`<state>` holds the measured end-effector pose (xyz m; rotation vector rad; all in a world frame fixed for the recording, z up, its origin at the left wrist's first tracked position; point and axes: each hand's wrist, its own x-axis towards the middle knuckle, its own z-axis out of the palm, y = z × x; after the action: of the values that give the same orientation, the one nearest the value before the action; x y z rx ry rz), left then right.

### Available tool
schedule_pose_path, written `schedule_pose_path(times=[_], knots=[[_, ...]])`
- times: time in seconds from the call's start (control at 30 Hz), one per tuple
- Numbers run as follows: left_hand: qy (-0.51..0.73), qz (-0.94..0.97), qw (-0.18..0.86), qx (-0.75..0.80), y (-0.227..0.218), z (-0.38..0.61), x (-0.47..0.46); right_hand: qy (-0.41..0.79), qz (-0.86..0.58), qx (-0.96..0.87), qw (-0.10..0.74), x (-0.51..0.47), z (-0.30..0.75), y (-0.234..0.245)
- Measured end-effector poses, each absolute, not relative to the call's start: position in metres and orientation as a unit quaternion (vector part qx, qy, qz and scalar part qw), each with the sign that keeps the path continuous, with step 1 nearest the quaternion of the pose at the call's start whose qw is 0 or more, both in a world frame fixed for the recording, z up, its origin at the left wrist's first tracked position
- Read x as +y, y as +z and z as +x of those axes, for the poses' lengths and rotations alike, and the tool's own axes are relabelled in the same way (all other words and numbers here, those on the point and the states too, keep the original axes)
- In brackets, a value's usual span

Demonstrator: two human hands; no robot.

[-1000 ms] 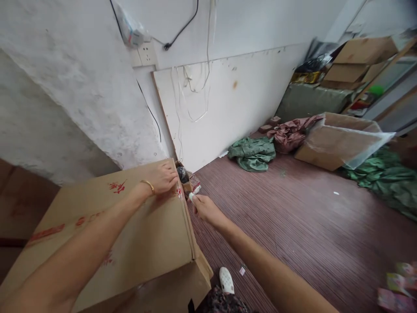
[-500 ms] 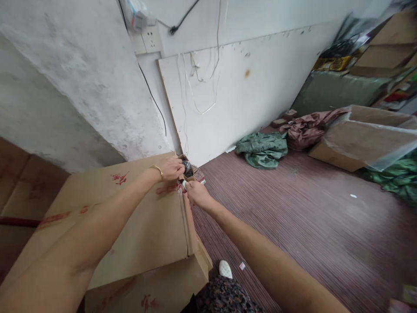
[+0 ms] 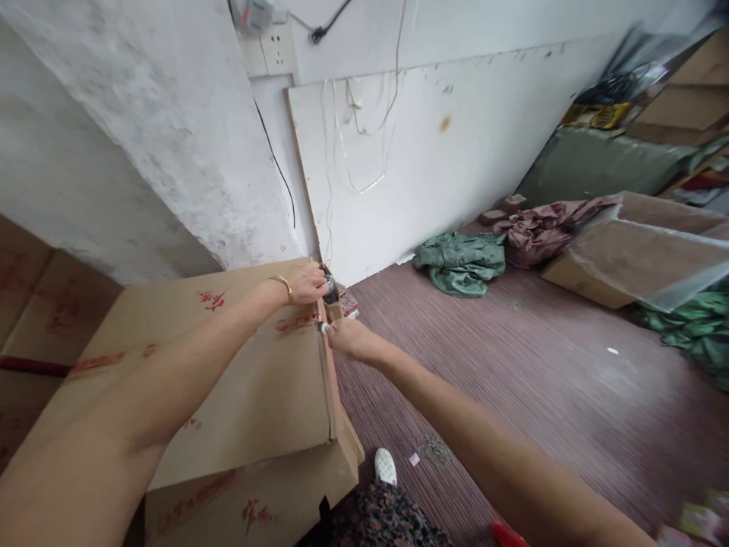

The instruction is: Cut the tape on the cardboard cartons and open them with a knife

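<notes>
A large cardboard box (image 3: 267,395) with red markings lies in front of me, on top of another cardboard box (image 3: 290,501). My left hand (image 3: 310,283), a gold bangle at its wrist, is closed over the box's far right corner, its fingertips partly hidden. Just below it, my right hand (image 3: 348,336) is closed around a small tool (image 3: 323,327) with a white end and a dark tip. That tip meets the box's right edge; its exact kind is too small to make out. Beyond the left fingers, a dark glossy object (image 3: 331,289) sits in a small open carton (image 3: 335,310).
A white panel (image 3: 392,167) leans on the wall behind. Green cloth (image 3: 461,262), brownish cloth (image 3: 538,228) and a plastic-lined open box (image 3: 638,243) lie on the striped floor (image 3: 444,342). More cartons (image 3: 51,319) stand at the left.
My left hand has drawn slightly back over the corner, and my right hand with the small tool is a little lower along the edge. The view has shifted slightly; a red object appears at the bottom.
</notes>
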<state>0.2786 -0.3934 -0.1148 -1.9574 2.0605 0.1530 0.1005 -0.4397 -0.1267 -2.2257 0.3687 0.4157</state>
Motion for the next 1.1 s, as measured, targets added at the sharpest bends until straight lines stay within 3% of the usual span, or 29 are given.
schedule_pose_path(times=[0.17,0.4,0.6,0.8,1.0,1.1], knots=[[0.062,-0.694,0.145,0.702,-0.115,0.278,-0.392,0.242,-0.832,0.157,0.473,-0.421,0.068,-0.115],[0.082,-0.739,0.135,0.655,-0.106,0.266,-0.381,0.251,-0.660,0.247,0.663,-0.404,0.009,-0.129],[0.020,-0.870,0.066,0.488,-0.069,0.264,-0.266,0.164,-0.489,0.351,0.782,-0.412,-0.014,-0.145],[0.004,-0.982,0.123,0.144,-0.068,0.208,-0.094,0.049,-0.592,0.297,0.748,-0.419,0.015,-0.169],[0.020,-0.984,0.148,0.097,-0.083,0.156,-0.068,-0.062,-0.750,0.226,0.619,-0.413,0.066,-0.157],[0.035,-0.986,0.132,0.095,-0.079,0.151,-0.074,-0.113,-0.838,0.180,0.502,-0.415,0.093,-0.150]])
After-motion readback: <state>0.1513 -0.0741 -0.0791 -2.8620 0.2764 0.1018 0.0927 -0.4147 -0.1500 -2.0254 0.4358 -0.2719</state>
